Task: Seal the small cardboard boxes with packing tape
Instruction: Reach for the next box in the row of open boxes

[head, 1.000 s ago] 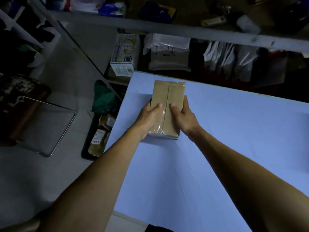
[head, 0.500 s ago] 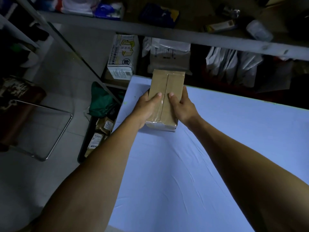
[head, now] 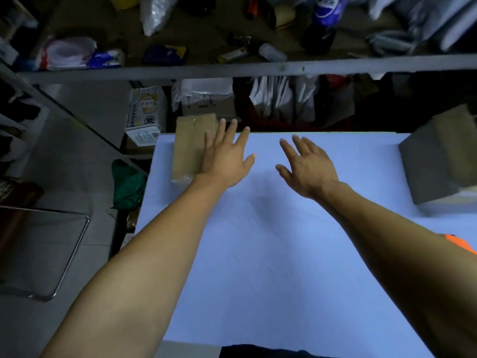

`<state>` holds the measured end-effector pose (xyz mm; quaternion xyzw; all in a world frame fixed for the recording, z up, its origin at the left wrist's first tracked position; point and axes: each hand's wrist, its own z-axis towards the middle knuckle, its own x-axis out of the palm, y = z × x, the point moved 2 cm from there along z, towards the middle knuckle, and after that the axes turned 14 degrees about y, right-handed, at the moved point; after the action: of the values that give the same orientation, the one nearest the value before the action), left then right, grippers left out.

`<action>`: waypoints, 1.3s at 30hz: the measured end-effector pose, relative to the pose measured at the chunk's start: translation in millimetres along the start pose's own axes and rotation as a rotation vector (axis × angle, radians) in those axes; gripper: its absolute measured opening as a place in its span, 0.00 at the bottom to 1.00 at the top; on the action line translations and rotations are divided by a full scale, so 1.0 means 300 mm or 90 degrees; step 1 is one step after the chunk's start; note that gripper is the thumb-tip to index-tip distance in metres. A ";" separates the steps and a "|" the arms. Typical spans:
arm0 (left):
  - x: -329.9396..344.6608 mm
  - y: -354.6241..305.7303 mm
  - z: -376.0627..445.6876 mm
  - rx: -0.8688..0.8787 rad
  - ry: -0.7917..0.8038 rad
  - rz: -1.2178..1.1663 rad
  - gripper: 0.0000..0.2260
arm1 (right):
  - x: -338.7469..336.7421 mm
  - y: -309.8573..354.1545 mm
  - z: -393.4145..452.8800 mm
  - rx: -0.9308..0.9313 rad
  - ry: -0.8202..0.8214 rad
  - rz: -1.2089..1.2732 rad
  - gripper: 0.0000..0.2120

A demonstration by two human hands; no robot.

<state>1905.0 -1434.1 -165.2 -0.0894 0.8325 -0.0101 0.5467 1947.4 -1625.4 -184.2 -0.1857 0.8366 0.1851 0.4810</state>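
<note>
A small brown cardboard box [head: 187, 144] with clear tape along its top seam lies at the far left corner of the table, covered in a pale blue cloth [head: 271, 241]. My left hand [head: 227, 156] is spread flat, fingers straight, over the box's right side; whether it touches the box I cannot tell. My right hand [head: 307, 166] hovers open above the cloth in the middle, holding nothing. A second, larger cardboard box [head: 438, 161] stands at the table's right edge, partly cut off.
A metal shelf rail [head: 232, 69] crosses behind the table, with cluttered bags, bottles and parcels above and below it. A white printed carton [head: 144, 112] and a green bag [head: 127, 184] sit on the floor at left. An orange object [head: 462, 244] peeks past my right forearm.
Both hands have let go of the taped box, which now lies at the far left corner. The hands are open and spread. The view has tilted up, bringing a second box into view at right.
</note>
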 end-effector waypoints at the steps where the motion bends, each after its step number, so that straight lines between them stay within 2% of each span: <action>1: 0.004 -0.064 -0.008 0.005 0.008 0.016 0.30 | 0.002 -0.049 -0.043 0.011 -0.007 -0.005 0.32; 10: 0.057 -0.597 -0.141 0.036 0.051 0.050 0.29 | 0.052 -0.496 -0.441 0.055 -0.042 -0.007 0.31; 18: 0.127 -0.999 -0.218 0.090 0.068 0.032 0.29 | 0.096 -0.798 -0.670 0.089 -0.065 0.033 0.31; 29: 0.135 -1.292 -0.088 0.197 0.071 0.040 0.29 | 0.110 -1.080 -0.791 0.209 -0.127 0.185 0.30; 39: 0.135 -1.485 0.073 0.130 0.058 -0.063 0.33 | 0.070 -1.295 -0.676 0.123 -0.154 0.214 0.28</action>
<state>1970.8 -1877.1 -159.9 -0.0740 0.8456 -0.1259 0.5134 1978.2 -2062.2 -158.5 0.0264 0.8059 0.2025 0.5557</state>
